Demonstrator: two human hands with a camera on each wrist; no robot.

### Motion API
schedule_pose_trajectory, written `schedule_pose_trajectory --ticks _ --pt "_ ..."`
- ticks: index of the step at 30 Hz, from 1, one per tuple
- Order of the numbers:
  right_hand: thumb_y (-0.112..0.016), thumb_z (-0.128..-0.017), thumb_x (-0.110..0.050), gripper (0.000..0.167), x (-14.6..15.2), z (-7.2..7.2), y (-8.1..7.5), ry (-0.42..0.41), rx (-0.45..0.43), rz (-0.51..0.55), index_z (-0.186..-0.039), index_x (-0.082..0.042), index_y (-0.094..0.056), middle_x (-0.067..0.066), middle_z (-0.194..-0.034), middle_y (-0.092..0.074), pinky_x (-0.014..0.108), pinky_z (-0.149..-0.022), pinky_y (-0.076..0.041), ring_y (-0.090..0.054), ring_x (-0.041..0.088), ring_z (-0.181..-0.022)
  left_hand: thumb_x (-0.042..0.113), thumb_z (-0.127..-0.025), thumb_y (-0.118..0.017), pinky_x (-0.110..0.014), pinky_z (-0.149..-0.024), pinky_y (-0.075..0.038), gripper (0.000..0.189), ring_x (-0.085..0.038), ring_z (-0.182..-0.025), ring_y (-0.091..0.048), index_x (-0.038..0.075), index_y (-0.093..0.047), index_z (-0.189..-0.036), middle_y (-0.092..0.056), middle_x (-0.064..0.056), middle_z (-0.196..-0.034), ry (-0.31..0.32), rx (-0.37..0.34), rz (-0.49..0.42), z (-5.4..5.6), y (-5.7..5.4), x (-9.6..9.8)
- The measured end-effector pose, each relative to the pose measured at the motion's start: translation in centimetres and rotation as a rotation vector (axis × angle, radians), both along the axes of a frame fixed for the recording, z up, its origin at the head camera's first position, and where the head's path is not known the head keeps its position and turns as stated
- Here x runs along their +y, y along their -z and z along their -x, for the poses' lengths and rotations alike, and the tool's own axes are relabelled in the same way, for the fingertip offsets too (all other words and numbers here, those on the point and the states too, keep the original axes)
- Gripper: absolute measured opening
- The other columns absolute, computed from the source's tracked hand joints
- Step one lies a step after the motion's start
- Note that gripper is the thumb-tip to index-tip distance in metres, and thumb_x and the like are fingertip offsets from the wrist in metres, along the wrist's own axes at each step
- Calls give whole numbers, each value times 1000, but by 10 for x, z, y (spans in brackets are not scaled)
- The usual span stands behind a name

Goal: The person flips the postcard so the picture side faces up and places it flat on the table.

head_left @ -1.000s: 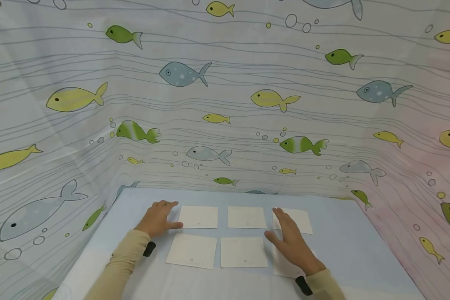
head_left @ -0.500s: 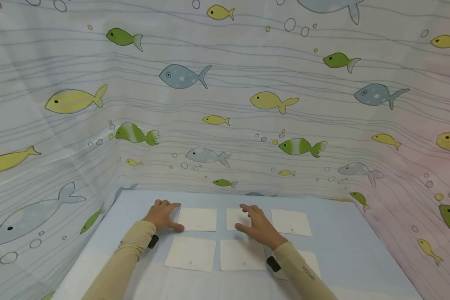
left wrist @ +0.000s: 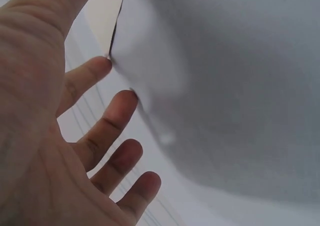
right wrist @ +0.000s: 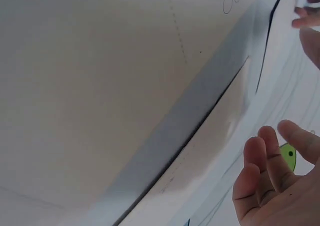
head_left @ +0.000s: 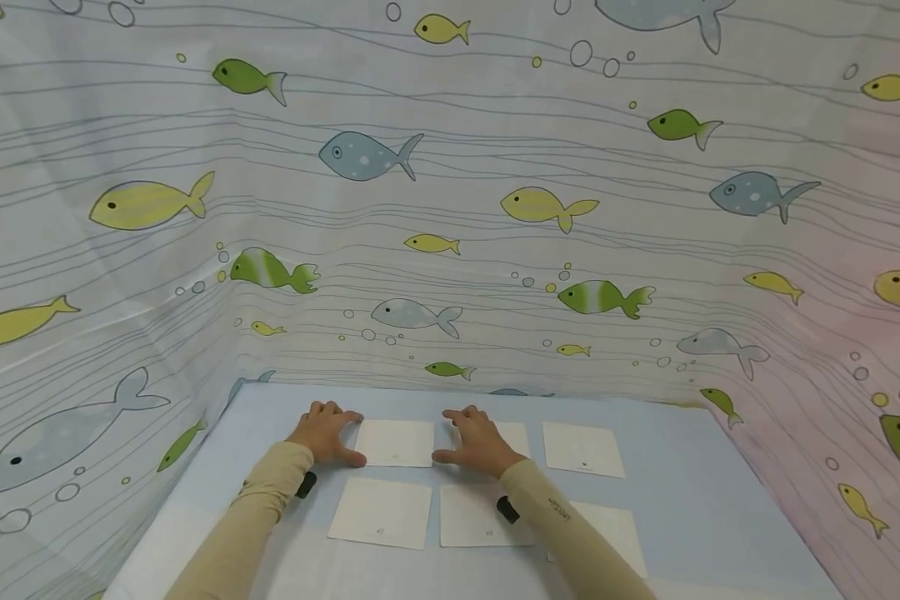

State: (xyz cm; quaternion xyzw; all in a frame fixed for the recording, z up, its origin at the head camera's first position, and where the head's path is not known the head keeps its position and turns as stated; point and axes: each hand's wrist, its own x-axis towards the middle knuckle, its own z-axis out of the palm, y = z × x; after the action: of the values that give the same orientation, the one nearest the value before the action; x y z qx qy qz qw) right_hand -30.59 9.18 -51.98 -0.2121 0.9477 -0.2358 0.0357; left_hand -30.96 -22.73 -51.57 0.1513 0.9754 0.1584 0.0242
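Observation:
White cards lie in two rows on a pale blue table. The far-left card (head_left: 396, 443) sits between both hands. My left hand (head_left: 324, 435) curves round its left edge, thumb at the near corner and index finger at the far corner. Up close in the left wrist view, a fingertip (left wrist: 102, 65) sits right at the card's corner. My right hand (head_left: 482, 446) is spread over the far-middle card (head_left: 516, 437) and partly hides it. Its thumb and index fingertips reach the far-left card's right edge. In the right wrist view, the right hand's fingers (right wrist: 265, 161) are loosely bent and hold nothing.
The far-right card (head_left: 583, 448) and the near-left card (head_left: 381, 512) are uncovered. My right sleeve (head_left: 562, 517) crosses the near-middle card (head_left: 468, 517) and the near-right card (head_left: 618, 533). Fish-patterned curtains (head_left: 487, 275) enclose the table (head_left: 682, 467) at the back and sides.
My right hand has swept left, from over the right-hand cards across the far-middle card to the far-left card's right edge. The left hand has barely moved. The cards lie as before.

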Motion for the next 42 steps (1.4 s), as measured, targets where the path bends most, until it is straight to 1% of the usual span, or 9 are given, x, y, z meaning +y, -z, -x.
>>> schedule_pose_trajectory --ticks 6,11,19,24,28,30,33,37,42 --pt "-82 -78 -58 86 -13 4 1 -1 -12 -66 -147 -14 -53 11 -128 -53 48 -101 -43 -49 28 -115 53 -64 -92 -64 -98 -36 92 -41 -113 -42 12 -60 -140 -51 -18 -119 31 -55 23 -1 -7 2" --pt "-83 -74 -62 92 -23 6 -3 -16 -26 -89 -147 -14 -53 11 -127 -51 50 -105 -39 -48 28 -115 52 -64 -93 -63 -98 -36 88 -41 -113 -42 14 -62 -137 -51 -16 -117 24 -70 35 0 -12 2" --pt "-85 -70 -63 94 -28 8 0 11 -30 -130 -145 -14 -56 9 -125 -50 50 -107 -37 -47 25 -114 54 -62 -93 -63 -100 -35 89 -42 -115 -43 16 -61 -135 -53 -16 -118 29 -1 -6 3 -6 2" --pt "-87 -72 -56 87 -27 7 2 11 -13 -101 -141 -12 -59 10 -124 -51 50 -105 -38 -48 27 -113 54 -59 -94 -61 -99 -36 92 -40 -114 -44 17 -59 -136 -55 -14 -118 19 63 -16 2 -1 3" --pt "-88 -75 -49 80 -28 7 1 25 -7 -54 -140 -13 -59 8 -124 -51 48 -104 -39 -48 25 -112 52 -58 -95 -57 -93 -39 94 -34 -105 -47 15 -58 -137 -58 -8 -110 3 80 8 0 -2 5" --pt "-89 -76 -45 76 -30 6 1 35 -1 -33 -139 -14 -59 7 -121 -51 47 -102 -41 -48 24 -109 50 -61 -95 -55 -90 -40 93 -30 -101 -49 14 -57 -138 -60 -4 -104 -5 74 11 -2 -5 6" --pt "-89 -77 -40 72 -32 5 0 42 21 -19 -137 -15 -59 5 -118 -52 44 -97 -44 -49 22 -104 44 -72 -90 -49 -84 -44 82 -23 -89 -53 11 -56 -139 -61 1 -92 -21 66 -6 -4 -7 7" --pt "-90 -77 -34 69 -35 2 -2 51 52 0 -136 -16 -58 3 -113 -53 42 -94 -47 -50 19 -100 34 -87 -79 -38 -65 -46 58 -16 -68 -54 7 -60 -135 -61 3 -80 -77 59 -82 -7 -10 10" --pt "-89 -79 -27 66 -37 -3 -4 61 71 27 -135 -15 -57 1 -110 -54 37 -89 -51 -53 16 -96 33 -94 -70 -32 -54 -43 43 -14 -61 -54 6 -67 -126 -62 4 -75 -157 37 -199 -12 -8 12"
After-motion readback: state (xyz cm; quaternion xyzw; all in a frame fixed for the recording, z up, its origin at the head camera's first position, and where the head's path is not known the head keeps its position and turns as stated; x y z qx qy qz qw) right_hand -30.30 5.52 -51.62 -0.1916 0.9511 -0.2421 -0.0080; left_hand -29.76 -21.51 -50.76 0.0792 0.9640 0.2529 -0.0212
